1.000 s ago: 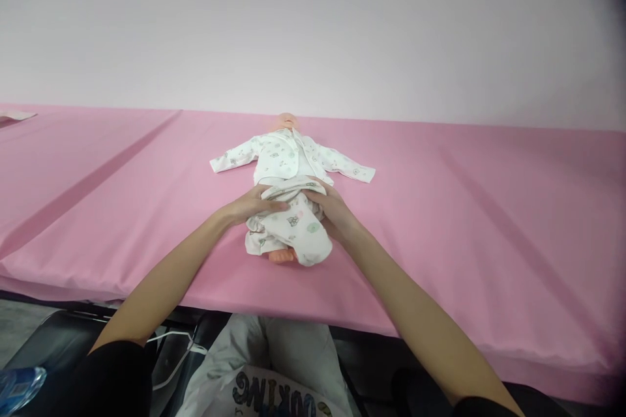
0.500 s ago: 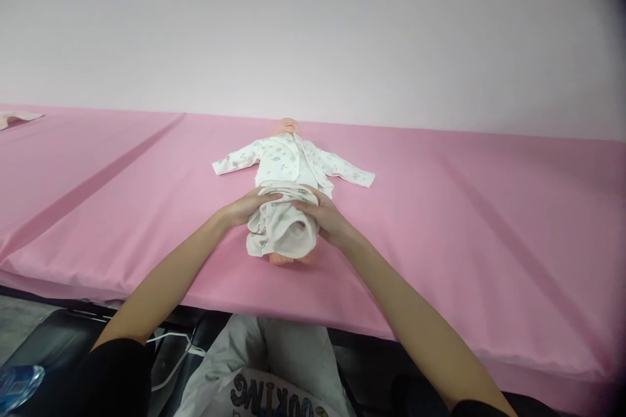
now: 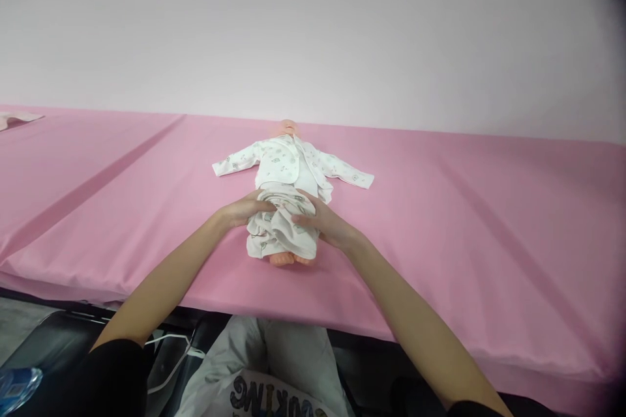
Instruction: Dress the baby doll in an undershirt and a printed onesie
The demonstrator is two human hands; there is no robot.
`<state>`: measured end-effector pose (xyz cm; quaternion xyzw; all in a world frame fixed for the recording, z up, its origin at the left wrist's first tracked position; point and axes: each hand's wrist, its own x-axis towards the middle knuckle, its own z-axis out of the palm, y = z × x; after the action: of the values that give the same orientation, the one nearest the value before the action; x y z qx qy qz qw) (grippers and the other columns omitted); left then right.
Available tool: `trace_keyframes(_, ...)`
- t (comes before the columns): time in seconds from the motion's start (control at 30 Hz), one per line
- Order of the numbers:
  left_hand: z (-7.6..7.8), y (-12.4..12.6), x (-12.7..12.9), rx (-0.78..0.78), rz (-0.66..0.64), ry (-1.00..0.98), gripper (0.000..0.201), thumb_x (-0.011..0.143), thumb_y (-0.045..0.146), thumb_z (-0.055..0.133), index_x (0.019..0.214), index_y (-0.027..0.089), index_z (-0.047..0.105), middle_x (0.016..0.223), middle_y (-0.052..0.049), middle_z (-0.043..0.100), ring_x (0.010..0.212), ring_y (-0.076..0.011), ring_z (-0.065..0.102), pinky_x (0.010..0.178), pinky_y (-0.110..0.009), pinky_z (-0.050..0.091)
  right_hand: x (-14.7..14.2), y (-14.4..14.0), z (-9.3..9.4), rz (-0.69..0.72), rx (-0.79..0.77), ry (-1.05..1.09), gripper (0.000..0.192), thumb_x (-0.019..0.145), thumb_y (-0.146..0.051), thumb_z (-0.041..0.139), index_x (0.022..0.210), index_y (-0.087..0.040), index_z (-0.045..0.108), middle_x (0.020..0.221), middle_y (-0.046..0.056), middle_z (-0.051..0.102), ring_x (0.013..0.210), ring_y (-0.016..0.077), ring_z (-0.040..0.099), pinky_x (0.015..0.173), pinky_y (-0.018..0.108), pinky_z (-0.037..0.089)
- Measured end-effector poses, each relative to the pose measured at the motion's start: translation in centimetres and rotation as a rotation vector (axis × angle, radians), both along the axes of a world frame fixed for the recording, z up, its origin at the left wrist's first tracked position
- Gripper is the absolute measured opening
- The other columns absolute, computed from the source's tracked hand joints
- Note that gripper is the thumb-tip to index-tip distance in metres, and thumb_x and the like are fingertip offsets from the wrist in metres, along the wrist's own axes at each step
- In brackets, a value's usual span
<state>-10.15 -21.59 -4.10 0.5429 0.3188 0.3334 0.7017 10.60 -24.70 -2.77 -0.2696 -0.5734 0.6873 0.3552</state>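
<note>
A baby doll (image 3: 289, 127) lies on its back on the pink-covered table, its feet pointing toward me. It wears a white printed baby jacket (image 3: 278, 161) with both sleeves spread out to the sides. Over its lower body are bunched white printed baby pants (image 3: 281, 228), and the bare feet (image 3: 288, 259) show below them. My left hand (image 3: 247, 208) grips the left side of the bunched cloth, thumb on top. On the right side my right hand (image 3: 325, 220) holds the same pants, thumb across the front. The fingers behind the cloth are partly hidden.
The pink table cover (image 3: 464, 241) has creases and ends at a white wall (image 3: 313, 45) behind. At the far left edge lies a piece of light cloth (image 3: 17, 118). A plastic bottle (image 3: 19, 388), a black chair (image 3: 53, 345) and a white cable (image 3: 171, 365) are at lower left.
The round opening in the bunched pants has folded closed and the cloth lies flatter. More of the doll's feet shows. Both hands stay at the sides of the cloth.
</note>
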Motion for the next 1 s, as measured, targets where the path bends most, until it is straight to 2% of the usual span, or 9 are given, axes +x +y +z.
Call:
trace_keyframes(0.1, 0.1, 0.0, 0.0, 0.014, 0.003, 0.004, 0.042, 0.067, 0.020, 0.077, 0.105, 0.010, 0.065, 0.098, -0.012, 0.072, 0.085, -0.0214, 0.067, 0.080, -0.031, 0.051, 0.2, 0.2, -0.1, -0.007, -0.009, 0.038, 0.065, 0.059, -0.023, 0.087, 0.118, -0.023, 0.061, 0.110, 0.004, 0.067, 0.100, 0.0205, 0.062, 0.085, 0.029, 0.052)
trace_keyframes(0.2, 0.8, -0.2, 0.0, 0.067, -0.066, 0.011, 0.049, 0.071, 0.031, 0.078, 0.114, 0.012, 0.064, 0.107, -0.012, 0.070, 0.094, -0.0221, 0.066, 0.084, -0.031, 0.050, 0.2, 0.7, -0.3, -0.167, -0.084, 0.118, 0.060, 0.060, -0.022, 0.085, 0.115, -0.023, 0.062, 0.104, 0.002, 0.068, 0.095, 0.0190, 0.063, 0.079, 0.026, 0.052)
trace_keyframes(0.27, 1.6, -0.5, 0.0, 0.150, -0.146, 0.101, 0.053, 0.070, 0.034, 0.080, 0.117, 0.016, 0.063, 0.110, -0.010, 0.069, 0.098, -0.0226, 0.065, 0.085, -0.031, 0.050, 0.2, 1.0, -0.4, -0.226, -0.122, 0.139, 0.061, 0.061, -0.023, 0.084, 0.117, -0.026, 0.061, 0.103, 0.001, 0.068, 0.092, 0.0175, 0.063, 0.075, 0.024, 0.051)
trace_keyframes(0.4, 2.3, -0.8, -0.1, 0.266, -0.234, 0.290, 0.050, 0.069, 0.032, 0.081, 0.115, 0.019, 0.065, 0.106, -0.007, 0.069, 0.098, -0.0227, 0.064, 0.082, -0.030, 0.050, 0.1, 0.9, -0.1, -0.191, -0.138, 0.064, 0.053, 0.066, -0.024, 0.082, 0.116, -0.025, 0.064, 0.101, 0.001, 0.069, 0.088, 0.0159, 0.063, 0.072, 0.023, 0.052)
trace_keyframes(0.53, 1.5, -0.6, -0.1, 0.142, -0.195, 0.169, 0.046, 0.075, 0.035, 0.077, 0.116, 0.016, 0.064, 0.107, -0.009, 0.069, 0.094, -0.0207, 0.065, 0.086, -0.032, 0.050, 0.3, 0.7, 0.2, -0.171, -0.173, -0.019, 0.038, 0.070, -0.028, 0.080, 0.106, -0.022, 0.070, 0.096, 0.003, 0.071, 0.082, 0.0162, 0.065, 0.068, 0.023, 0.053)
trace_keyframes(0.77, 0.0, -0.1, 0.4, 0.012, -0.076, -0.037, 0.045, 0.071, 0.041, 0.080, 0.100, 0.011, 0.066, 0.081, -0.006, 0.069, 0.077, -0.0149, 0.062, 0.073, -0.025, 0.049, 0.3, 1.4, -0.9, -0.138, -0.179, 0.097, 0.046, 0.062, -0.024, 0.084, 0.105, -0.021, 0.068, 0.096, 0.003, 0.071, 0.080, 0.0165, 0.066, 0.066, 0.022, 0.052)
trace_keyframes(0.83, 0.3, -0.3, 0.5, 0.036, -0.080, -0.023, 0.048, 0.069, 0.044, 0.081, 0.100, 0.011, 0.066, 0.083, -0.007, 0.069, 0.080, -0.0169, 0.063, 0.076, -0.027, 0.050, 0.2, 1.5, -0.9, -0.157, -0.193, 0.167, 0.042, 0.062, -0.023, 0.083, 0.102, -0.019, 0.068, 0.094, 0.004, 0.072, 0.079, 0.0166, 0.065, 0.069, 0.023, 0.052)
trace_keyframes(0.9, 0.9, -0.5, 0.6, 0.117, -0.117, 0.045, 0.050, 0.068, 0.041, 0.081, 0.105, 0.013, 0.065, 0.095, -0.008, 0.070, 0.091, -0.0197, 0.064, 0.082, -0.029, 0.049, 0.3, 1.5, -0.8, -0.144, -0.198, 0.209, 0.039, 0.064, -0.024, 0.080, 0.100, -0.018, 0.069, 0.094, 0.005, 0.072, 0.083, 0.0187, 0.065, 0.071, 0.025, 0.053)
trace_keyframes(1.0, 2.3, -1.2, 0.7, 0.302, -0.085, 0.254, 0.048, 0.070, 0.032, 0.079, 0.112, 0.017, 0.062, 0.109, -0.008, 0.067, 0.102, -0.0222, 0.062, 0.086, -0.031, 0.049, 0.4, 1.3, -0.2, -0.130, -0.171, 0.203, 0.041, 0.065, -0.027, 0.078, 0.104, -0.018, 0.068, 0.097, 0.005, 0.071, 0.089, 0.0210, 0.065, 0.074, 0.027, 0.052)
